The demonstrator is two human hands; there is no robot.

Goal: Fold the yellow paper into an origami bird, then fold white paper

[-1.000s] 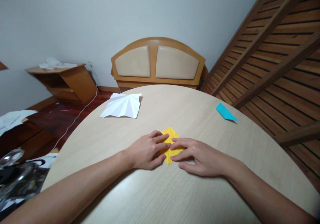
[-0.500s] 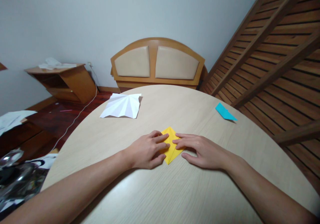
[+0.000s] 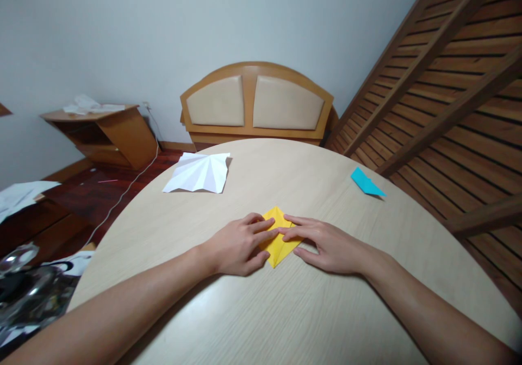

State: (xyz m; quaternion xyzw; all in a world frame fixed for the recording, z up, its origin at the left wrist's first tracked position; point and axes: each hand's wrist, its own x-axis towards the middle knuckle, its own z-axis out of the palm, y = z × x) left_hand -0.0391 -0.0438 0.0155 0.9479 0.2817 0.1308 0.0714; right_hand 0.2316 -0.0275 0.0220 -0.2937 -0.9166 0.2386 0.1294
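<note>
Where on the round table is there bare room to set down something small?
The table is bare between the white sheet and the blue paper, beyond the yellow paper, and nearer than it, between left forearm and right forearm. Crowded: around the yellow paper, partly under the left hand and right hand.

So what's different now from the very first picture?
The right hand has slid a little away from the person, toward the far side of the table, with its fingers over the yellow folded paper. I can't see anything picked up or let go. The left hand stayed on the yellow folded paper, and the creased white paper and turquoise folded paper stayed put.
</note>
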